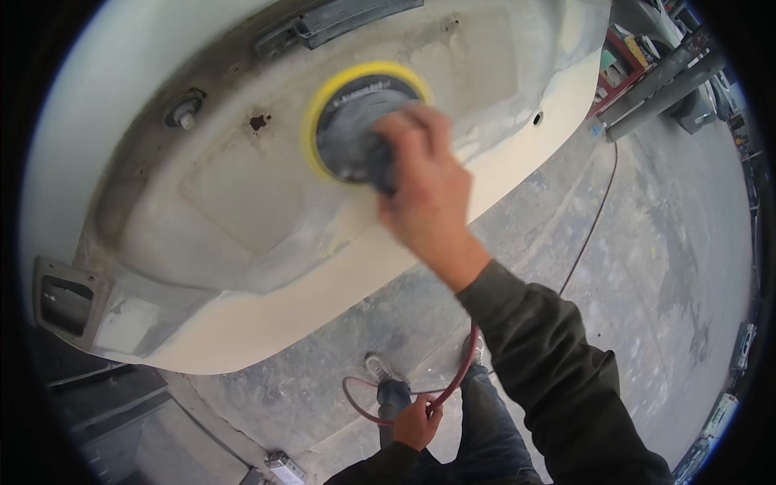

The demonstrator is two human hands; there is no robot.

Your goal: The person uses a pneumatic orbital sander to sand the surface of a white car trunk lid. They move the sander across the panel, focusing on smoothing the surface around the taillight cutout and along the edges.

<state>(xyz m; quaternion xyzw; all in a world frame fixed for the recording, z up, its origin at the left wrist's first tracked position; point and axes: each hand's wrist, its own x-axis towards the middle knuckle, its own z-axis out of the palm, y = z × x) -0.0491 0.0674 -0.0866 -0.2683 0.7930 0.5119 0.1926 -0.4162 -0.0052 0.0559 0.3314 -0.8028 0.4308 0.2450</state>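
Upper-centre disc sander (346,129) is probably lightish but stiff, best palmed over its back, right hand (428,182) style, with hose (464,373) gripped by left hand (416,423).

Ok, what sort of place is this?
Likely an auto body shop: the right hand holds a sander over a patchily coated car panel, and the left hand holds a hose.

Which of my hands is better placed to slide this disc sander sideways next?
Your right hand, most likely: it grips the disc sander over the vehicle panel. Your left hand is well away from the panel, holding the red hose.
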